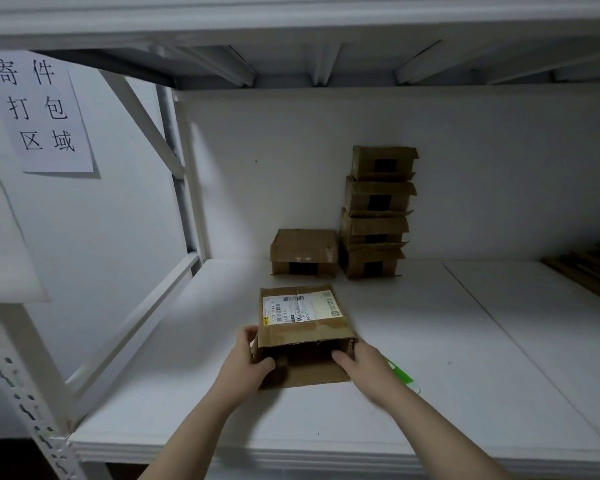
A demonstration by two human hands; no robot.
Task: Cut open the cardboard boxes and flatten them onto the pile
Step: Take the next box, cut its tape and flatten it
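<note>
Six cardboard boxes are counted in the head view, all on one white shelf [465, 358]. One, the held box [312, 332], lies near the middle of the shelf towards its front edge, with its open end turned to the person and one white shipping label [300, 308] on its top face.

Two hands are seen, both on this box. The left hand [253, 355] is wrapped round the left wall of the open end, with the thumb on the outside and the fingers curled in at the opening. The right hand [357, 362] is clasped on the right wall, with the thumb set inside the opening.

Behind it, a single box [303, 252] is placed against the back panel. Just beside that, to the right, a stack of four boxes [378, 213] stands one upon another, slightly uneven.

One green object [400, 373] lies flat on the shelf, partly hidden by the right wrist; what it is cannot be told.

One brown layered pile [593, 271] is cut off by the right edge. One paper sign [42, 112] with six printed characters is fixed to the left wall.
</note>
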